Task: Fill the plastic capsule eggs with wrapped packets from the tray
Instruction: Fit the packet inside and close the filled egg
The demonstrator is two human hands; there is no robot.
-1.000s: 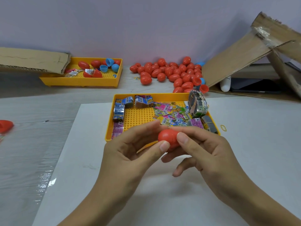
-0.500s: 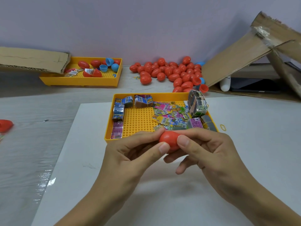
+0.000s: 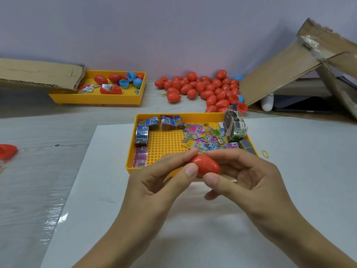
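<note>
The pale grey surface (image 3: 29,190) carries a white sheet (image 3: 289,171) and meets a lilac wall at the far side, with torn cardboard (image 3: 280,74) at the far right. Both hands pinch one red egg (image 3: 205,165) above the near edge of the yellow tray (image 3: 164,144) of packets (image 3: 202,136). The left hand (image 3: 160,182) and the right hand (image 3: 249,176) grip it with thumb and fingertips. Its long axis runs left-far to right-near, the narrow end pointing left.
</note>
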